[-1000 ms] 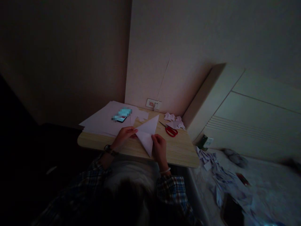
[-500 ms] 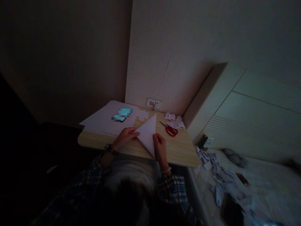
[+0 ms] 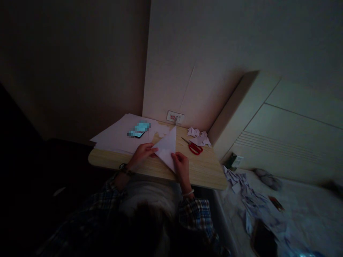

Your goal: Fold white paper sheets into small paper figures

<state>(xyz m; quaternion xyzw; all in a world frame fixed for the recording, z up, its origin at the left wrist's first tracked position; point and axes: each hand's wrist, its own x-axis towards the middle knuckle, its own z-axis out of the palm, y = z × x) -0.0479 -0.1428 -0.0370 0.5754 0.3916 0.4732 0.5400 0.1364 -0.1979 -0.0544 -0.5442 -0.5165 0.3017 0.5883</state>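
Between my two hands is a white sheet of paper [image 3: 167,145] folded into a triangle, one point toward the wall. My left hand [image 3: 144,153] pinches its left corner, thumb on top. At the right edge, my right hand [image 3: 180,164] grips the paper between thumb and fingers and covers part of the lower corner. Red-handled scissors [image 3: 195,148] lie to the right, blades toward the wall. Behind them sit several small folded paper pieces [image 3: 199,136]. A stack of white paper [image 3: 115,134] is left of my hands, with a lit phone [image 3: 139,129] on it.
The small wooden table [image 3: 209,175] stands against a wall with a power socket [image 3: 175,117]. At the right, a bed [image 3: 302,210] carries many folded papers [image 3: 252,196], a dark device [image 3: 264,241] and a grey bundle [image 3: 268,178]. Paper scraps [image 3: 162,130] lie near the stack.
The folded triangle has shifted slightly left and tilted, its upper point now nearer the socket. My right hand has slid a little left and covers more of the lower corner.
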